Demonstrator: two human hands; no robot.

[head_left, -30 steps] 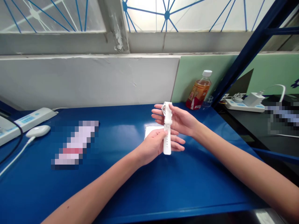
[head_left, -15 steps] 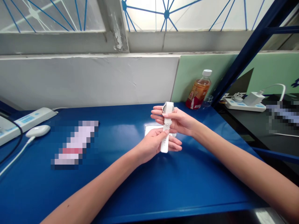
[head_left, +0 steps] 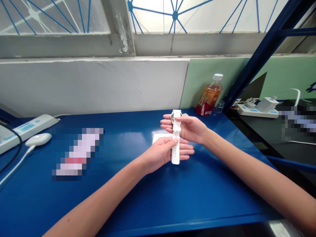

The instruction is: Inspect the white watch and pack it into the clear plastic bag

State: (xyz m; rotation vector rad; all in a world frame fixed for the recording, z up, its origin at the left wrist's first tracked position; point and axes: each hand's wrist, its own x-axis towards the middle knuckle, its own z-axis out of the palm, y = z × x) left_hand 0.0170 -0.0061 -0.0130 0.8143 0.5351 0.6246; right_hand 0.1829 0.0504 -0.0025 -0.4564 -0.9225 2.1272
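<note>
A white wristwatch (head_left: 176, 126) with a holed strap is held upright between my two hands, above the blue table (head_left: 138, 204). My left hand (head_left: 164, 151) pinches the lower strap, its thumb on top and its other fingers stretched out behind. Higher up, my right hand (head_left: 189, 126) grips the watch near its round case, thumb across the strap and fingers pointing left behind it. Partly hidden behind my hands, a flat white item (head_left: 158, 135) lies on the table.
At the back right stands a bottle (head_left: 209, 95) of amber drink. On the left are a pixelated object (head_left: 81, 151), a white oval device (head_left: 38, 140) with a cable, and a power strip (head_left: 32, 126). A blue frame post (head_left: 256, 49) rises at the right.
The watch has turned slightly, and its lower strap has shifted a little right and down. The fingers of my left hand reach slightly farther right. Both hands keep their hold.
</note>
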